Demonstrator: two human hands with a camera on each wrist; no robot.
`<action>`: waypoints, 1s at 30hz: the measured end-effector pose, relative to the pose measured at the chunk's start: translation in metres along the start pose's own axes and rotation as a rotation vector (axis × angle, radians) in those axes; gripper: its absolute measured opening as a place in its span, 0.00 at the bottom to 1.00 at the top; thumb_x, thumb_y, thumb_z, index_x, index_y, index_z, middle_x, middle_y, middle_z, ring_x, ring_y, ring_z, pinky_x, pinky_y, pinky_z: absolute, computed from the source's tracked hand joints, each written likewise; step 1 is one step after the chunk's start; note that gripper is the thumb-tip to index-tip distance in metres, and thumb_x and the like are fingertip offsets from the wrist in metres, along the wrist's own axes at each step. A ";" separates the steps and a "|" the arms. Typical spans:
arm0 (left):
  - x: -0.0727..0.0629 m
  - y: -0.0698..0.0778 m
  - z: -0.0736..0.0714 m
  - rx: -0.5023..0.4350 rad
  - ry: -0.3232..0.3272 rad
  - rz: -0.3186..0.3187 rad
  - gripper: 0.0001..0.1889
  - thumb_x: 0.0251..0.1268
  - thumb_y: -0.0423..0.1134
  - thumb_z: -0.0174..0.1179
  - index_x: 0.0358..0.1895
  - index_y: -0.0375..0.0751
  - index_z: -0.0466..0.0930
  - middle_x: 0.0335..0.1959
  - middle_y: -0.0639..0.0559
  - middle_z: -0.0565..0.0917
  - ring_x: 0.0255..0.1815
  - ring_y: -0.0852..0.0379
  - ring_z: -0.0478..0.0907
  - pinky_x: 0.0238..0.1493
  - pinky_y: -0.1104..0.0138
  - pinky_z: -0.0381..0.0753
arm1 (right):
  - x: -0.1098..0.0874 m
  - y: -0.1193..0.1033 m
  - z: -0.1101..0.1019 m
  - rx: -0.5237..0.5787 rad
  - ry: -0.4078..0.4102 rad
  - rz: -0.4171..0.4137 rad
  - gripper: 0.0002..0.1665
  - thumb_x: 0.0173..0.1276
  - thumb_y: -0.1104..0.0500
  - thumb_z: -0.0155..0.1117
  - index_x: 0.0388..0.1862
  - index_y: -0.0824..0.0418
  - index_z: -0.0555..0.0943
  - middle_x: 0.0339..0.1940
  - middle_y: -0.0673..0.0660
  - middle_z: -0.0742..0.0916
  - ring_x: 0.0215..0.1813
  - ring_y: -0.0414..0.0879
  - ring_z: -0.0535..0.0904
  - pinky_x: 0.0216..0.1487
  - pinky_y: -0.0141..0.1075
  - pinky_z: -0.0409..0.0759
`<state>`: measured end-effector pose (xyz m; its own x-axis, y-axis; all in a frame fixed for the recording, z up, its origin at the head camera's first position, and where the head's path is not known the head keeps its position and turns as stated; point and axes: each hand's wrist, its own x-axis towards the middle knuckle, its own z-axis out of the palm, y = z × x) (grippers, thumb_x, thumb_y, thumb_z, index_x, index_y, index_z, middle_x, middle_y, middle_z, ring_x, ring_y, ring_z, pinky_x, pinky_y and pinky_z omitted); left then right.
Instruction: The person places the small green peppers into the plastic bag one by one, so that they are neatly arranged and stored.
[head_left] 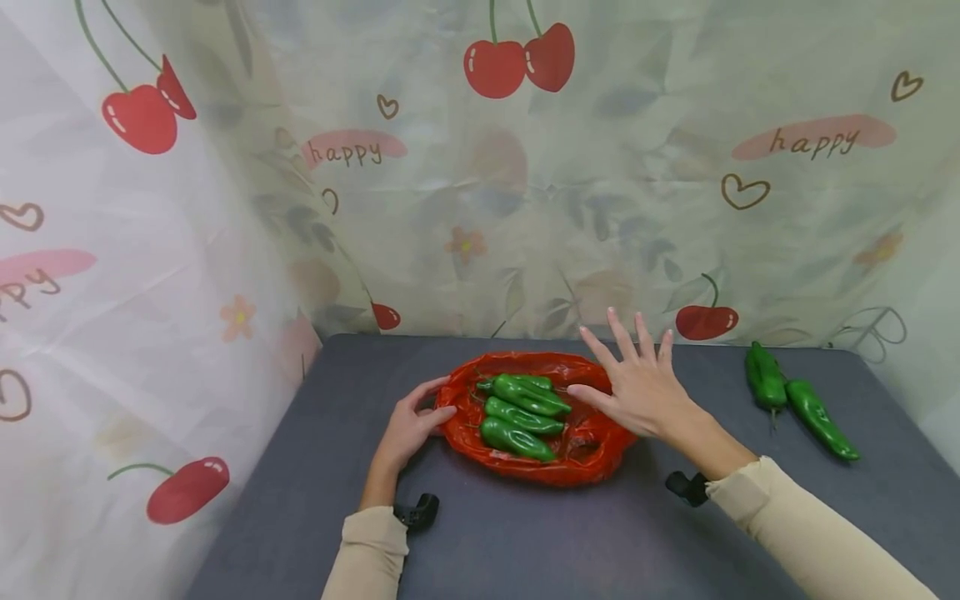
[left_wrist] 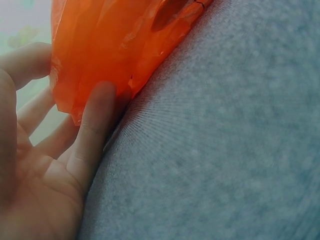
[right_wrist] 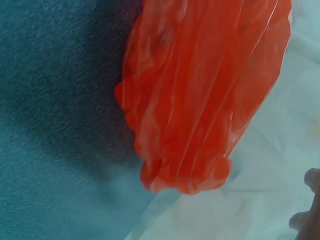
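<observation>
A red plastic bag [head_left: 517, 472] lies on the grey table with its mouth spread wide. Several green peppers [head_left: 517, 417] lie side by side inside it. At the bag's left rim, my left hand [head_left: 408, 425] holds the plastic between thumb and fingers; in the left wrist view the thumb [left_wrist: 95, 120] lies over the orange-looking plastic [left_wrist: 110, 50]. My right hand [head_left: 645, 387] hovers by the bag's right rim, fingers straight and spread, holding nothing. In the right wrist view, only its fingertips [right_wrist: 307, 220] show, apart from the bag [right_wrist: 200, 100].
Two more green peppers, one upper [head_left: 765, 379] and one lower [head_left: 821, 421], lie at the table's right side. A cherry-printed curtain [head_left: 540, 208] hangs behind the grey table [head_left: 525, 550] and along its left. Black straps with devices sit on both wrists.
</observation>
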<state>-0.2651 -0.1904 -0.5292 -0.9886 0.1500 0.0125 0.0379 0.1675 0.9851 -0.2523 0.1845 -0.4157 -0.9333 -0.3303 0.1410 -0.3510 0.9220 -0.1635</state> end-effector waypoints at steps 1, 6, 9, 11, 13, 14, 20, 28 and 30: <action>0.000 0.000 0.000 -0.002 -0.001 0.000 0.29 0.67 0.44 0.69 0.71 0.55 0.74 0.71 0.44 0.74 0.38 0.58 0.88 0.39 0.65 0.89 | -0.001 0.002 0.000 -0.004 0.001 0.008 0.55 0.68 0.19 0.47 0.86 0.41 0.46 0.87 0.60 0.40 0.84 0.74 0.32 0.71 0.81 0.30; 0.000 0.000 0.000 0.003 -0.005 -0.007 0.29 0.67 0.46 0.69 0.70 0.57 0.74 0.71 0.45 0.74 0.40 0.57 0.88 0.39 0.65 0.89 | -0.006 0.013 0.002 -0.002 -0.001 0.029 0.55 0.69 0.20 0.47 0.86 0.42 0.46 0.87 0.62 0.40 0.84 0.75 0.32 0.71 0.81 0.28; 0.000 0.000 0.000 0.007 -0.003 -0.014 0.29 0.66 0.46 0.70 0.70 0.57 0.74 0.71 0.44 0.74 0.41 0.56 0.87 0.40 0.64 0.89 | -0.010 0.018 0.003 0.018 -0.007 0.037 0.54 0.70 0.21 0.48 0.86 0.42 0.47 0.87 0.62 0.40 0.84 0.75 0.33 0.70 0.81 0.27; 0.000 0.000 0.000 0.007 -0.001 -0.016 0.29 0.66 0.46 0.70 0.70 0.56 0.74 0.71 0.44 0.74 0.41 0.56 0.87 0.40 0.64 0.89 | -0.011 0.020 0.005 0.028 -0.005 0.045 0.54 0.70 0.22 0.48 0.86 0.42 0.47 0.87 0.62 0.41 0.84 0.74 0.33 0.70 0.82 0.28; 0.000 0.000 0.000 0.007 0.000 -0.017 0.29 0.67 0.46 0.70 0.71 0.56 0.74 0.71 0.44 0.74 0.42 0.56 0.87 0.40 0.64 0.89 | -0.013 0.023 0.006 0.034 -0.002 0.055 0.54 0.70 0.22 0.48 0.86 0.43 0.47 0.87 0.63 0.41 0.84 0.74 0.34 0.69 0.82 0.28; 0.000 0.000 0.000 0.009 0.000 -0.017 0.29 0.67 0.46 0.69 0.71 0.56 0.74 0.71 0.44 0.74 0.42 0.56 0.87 0.41 0.64 0.89 | -0.013 0.024 0.007 0.034 0.002 0.060 0.54 0.70 0.22 0.48 0.86 0.43 0.47 0.87 0.63 0.41 0.84 0.74 0.34 0.69 0.82 0.29; 0.000 -0.001 0.000 0.013 0.001 -0.016 0.29 0.67 0.46 0.69 0.70 0.56 0.74 0.71 0.44 0.74 0.41 0.57 0.88 0.41 0.63 0.89 | -0.018 0.031 0.009 0.057 0.008 0.083 0.54 0.70 0.22 0.48 0.86 0.44 0.47 0.86 0.65 0.44 0.83 0.75 0.34 0.67 0.84 0.29; 0.000 0.000 -0.001 0.014 -0.006 -0.010 0.29 0.67 0.47 0.69 0.71 0.57 0.74 0.71 0.45 0.74 0.41 0.57 0.88 0.40 0.65 0.89 | -0.026 0.043 0.010 0.065 0.010 0.112 0.54 0.71 0.23 0.48 0.86 0.46 0.47 0.85 0.69 0.47 0.83 0.75 0.32 0.66 0.85 0.30; 0.001 0.000 -0.001 0.010 -0.008 -0.010 0.29 0.67 0.46 0.69 0.71 0.56 0.74 0.71 0.44 0.74 0.41 0.57 0.88 0.40 0.65 0.89 | -0.028 0.047 0.011 0.059 0.007 0.123 0.54 0.71 0.23 0.47 0.86 0.47 0.47 0.85 0.70 0.47 0.83 0.75 0.31 0.65 0.85 0.29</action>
<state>-0.2658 -0.1911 -0.5289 -0.9878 0.1560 0.0015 0.0297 0.1787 0.9835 -0.2438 0.2346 -0.4376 -0.9690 -0.2139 0.1233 -0.2381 0.9417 -0.2375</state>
